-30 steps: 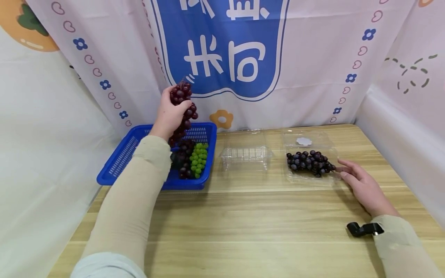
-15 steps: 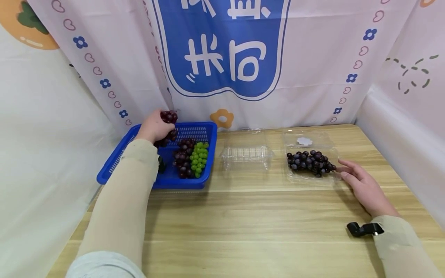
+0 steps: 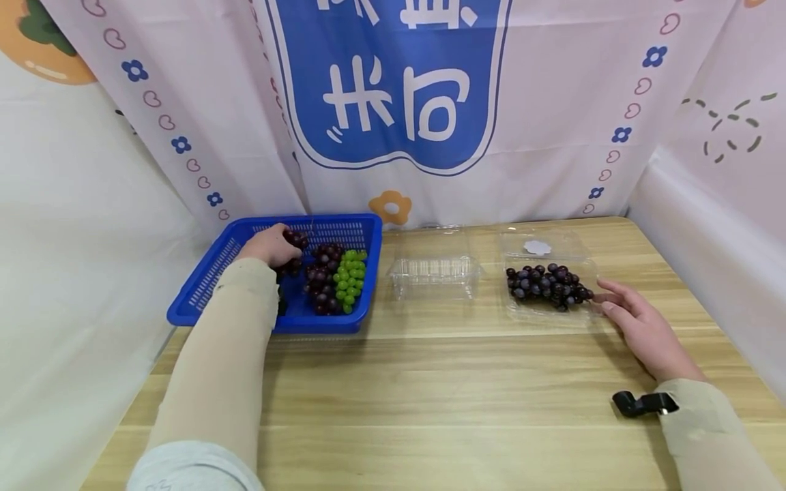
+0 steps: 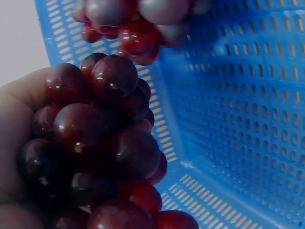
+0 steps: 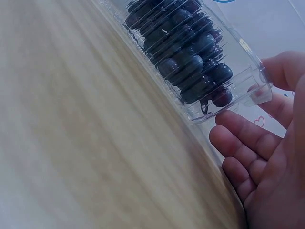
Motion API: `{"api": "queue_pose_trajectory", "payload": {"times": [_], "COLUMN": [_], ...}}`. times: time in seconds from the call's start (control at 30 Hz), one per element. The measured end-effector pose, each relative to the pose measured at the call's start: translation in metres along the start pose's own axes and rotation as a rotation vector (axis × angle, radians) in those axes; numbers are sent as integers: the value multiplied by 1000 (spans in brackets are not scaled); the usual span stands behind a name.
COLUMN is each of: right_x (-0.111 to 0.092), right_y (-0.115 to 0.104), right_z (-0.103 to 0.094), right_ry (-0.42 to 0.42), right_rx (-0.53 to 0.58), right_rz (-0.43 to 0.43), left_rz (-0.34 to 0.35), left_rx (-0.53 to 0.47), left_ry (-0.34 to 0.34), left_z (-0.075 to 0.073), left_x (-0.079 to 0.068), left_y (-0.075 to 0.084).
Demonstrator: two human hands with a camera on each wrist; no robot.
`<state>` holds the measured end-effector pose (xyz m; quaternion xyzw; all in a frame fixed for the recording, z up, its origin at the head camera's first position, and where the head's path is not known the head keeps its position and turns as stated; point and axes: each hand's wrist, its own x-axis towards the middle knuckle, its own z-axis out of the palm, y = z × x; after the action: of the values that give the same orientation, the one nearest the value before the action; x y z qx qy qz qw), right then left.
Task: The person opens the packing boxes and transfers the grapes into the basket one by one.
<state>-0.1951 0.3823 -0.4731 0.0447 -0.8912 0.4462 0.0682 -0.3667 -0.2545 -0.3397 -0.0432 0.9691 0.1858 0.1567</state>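
Observation:
My left hand (image 3: 270, 247) is inside the blue plastic basket (image 3: 178, 315), gripping a bunch of dark red grapes (image 4: 88, 138) low over its left part. In the left wrist view, shiny grapes fill the space beside my fingers, with more red grapes (image 4: 138, 36) above. Dark purple grapes (image 3: 324, 276) and green grapes (image 3: 350, 283) lie at the basket's right side. On the right, my right hand (image 3: 645, 334) pinches the rim of a clear plastic box (image 5: 240, 90) between thumb and index finger. Black grapes (image 3: 546, 286) lie in that box. Its lid stands open at the back.
Between basket and filled box stands another clear plastic box (image 3: 432, 273), its lid raised. All rest on a wooden table (image 3: 442, 402). A printed curtain (image 3: 540, 170) hangs along the back edge, with white cloth at both sides.
My left hand has moved left and down with the red grapes, from above the basket into it. The right hand and the filled box have stayed in place.

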Motion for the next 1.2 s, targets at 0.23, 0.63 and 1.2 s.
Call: {"api": "queue_pose_trajectory", "payload": {"times": [0.23, 0.63, 1.2], "right_x": [0, 2, 0], "right_y": [-2, -1, 1], "right_z": [1, -1, 0], "right_ry": [-4, 2, -6], "right_rx": [22, 28, 29], "right_rz": [-13, -7, -3], "left_rz": [-25, -71, -48], "left_rx": [10, -26, 35], "left_ry": [-66, -226, -116], "left_z": [9, 11, 19], "left_x": [-1, 6, 11], "left_y": [-7, -5, -2]}}
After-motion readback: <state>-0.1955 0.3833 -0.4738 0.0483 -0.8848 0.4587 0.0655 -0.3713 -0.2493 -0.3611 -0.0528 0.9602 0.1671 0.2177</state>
